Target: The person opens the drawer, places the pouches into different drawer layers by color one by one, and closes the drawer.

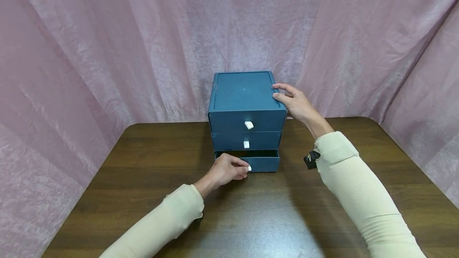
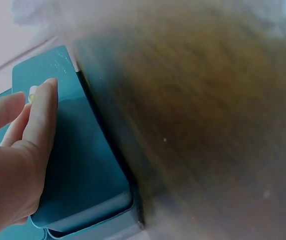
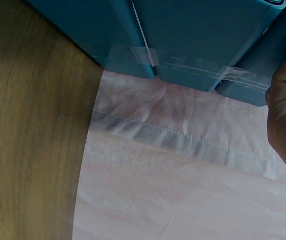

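Note:
A blue three-drawer cabinet (image 1: 244,90) stands at the back of the table, with a small white pull tab on each drawer. Its bottom drawer (image 1: 264,164) is pulled out a little, leaving a dark gap above its front. My left hand (image 1: 226,168) pinches the white tab (image 1: 249,168) of that drawer between thumb and fingers; the left wrist view shows the tab (image 2: 32,93) at the fingertips. At the cabinet's upper right edge rests my right hand (image 1: 295,102), thumb and forefinger on the top. In the right wrist view, the right hand (image 3: 285,100) lies against the cabinet's side.
The upper drawer (image 1: 229,122) and middle drawer (image 1: 229,141) are closed. Clear tape (image 3: 183,65) runs across the cabinet's side. Pink curtains (image 1: 143,43) hang behind the brown wooden table (image 1: 161,158). A small black device (image 1: 311,159) sits at the right wrist.

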Demonstrator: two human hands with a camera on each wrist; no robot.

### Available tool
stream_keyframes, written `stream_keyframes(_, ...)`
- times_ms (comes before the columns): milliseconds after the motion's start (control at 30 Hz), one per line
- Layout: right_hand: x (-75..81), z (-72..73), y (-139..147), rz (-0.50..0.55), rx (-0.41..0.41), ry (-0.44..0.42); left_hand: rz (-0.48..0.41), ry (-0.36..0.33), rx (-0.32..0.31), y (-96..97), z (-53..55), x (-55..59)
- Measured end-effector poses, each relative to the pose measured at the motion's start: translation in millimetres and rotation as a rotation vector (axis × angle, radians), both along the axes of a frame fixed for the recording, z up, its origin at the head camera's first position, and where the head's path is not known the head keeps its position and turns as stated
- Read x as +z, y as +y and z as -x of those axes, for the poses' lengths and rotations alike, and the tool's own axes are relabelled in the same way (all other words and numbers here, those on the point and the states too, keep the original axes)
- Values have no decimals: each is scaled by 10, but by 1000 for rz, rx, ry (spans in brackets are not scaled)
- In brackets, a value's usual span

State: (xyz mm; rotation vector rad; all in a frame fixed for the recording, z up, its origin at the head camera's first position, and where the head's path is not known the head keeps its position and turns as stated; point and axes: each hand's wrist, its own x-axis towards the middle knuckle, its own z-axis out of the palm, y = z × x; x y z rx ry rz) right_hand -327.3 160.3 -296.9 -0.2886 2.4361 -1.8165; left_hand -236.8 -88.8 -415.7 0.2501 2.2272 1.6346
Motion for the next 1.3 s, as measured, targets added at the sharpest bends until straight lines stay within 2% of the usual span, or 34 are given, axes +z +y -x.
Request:
stream_keyframes(500, -6, 10, 8, -5, 0, 3, 8, -6, 17, 23, 79, 21)
stream_keyframes(733, -12, 15, 3, 2, -5, -2, 5, -12, 43, 30, 133, -14)
stream_keyframes(1300, -26, 27, 1, -20, -14, 12, 34, -4, 84, 78, 189, 4)
